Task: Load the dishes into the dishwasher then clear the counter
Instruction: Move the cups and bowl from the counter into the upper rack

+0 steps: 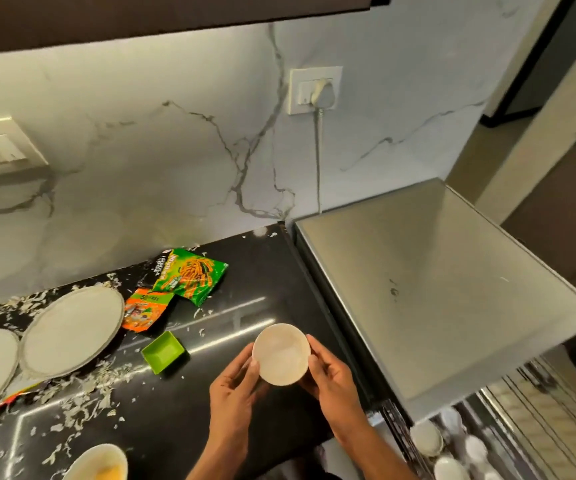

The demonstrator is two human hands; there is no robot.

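A small white bowl (281, 355) is held above the black counter (245, 299), mouth toward me. My left hand (232, 386) grips its left side and my right hand (331, 375) grips its right side. Right of the counter stands the dishwasher (428, 289) with a steel top. Its pulled-out rack (470, 441) at the lower right holds several white bowls. Two round plates (71, 334) lie on the counter at the left. A green square dish (163, 351) sits near the middle. Another bowl (99, 464) with yellowish contents shows at the bottom edge.
A green snack packet (189, 275) and an orange packet (142, 313) lie near the marble wall. Pale shreds are scattered over the counter's left half. A white plug and cord (319, 95) hang from a wall socket behind the dishwasher. A dark cabinet runs overhead.
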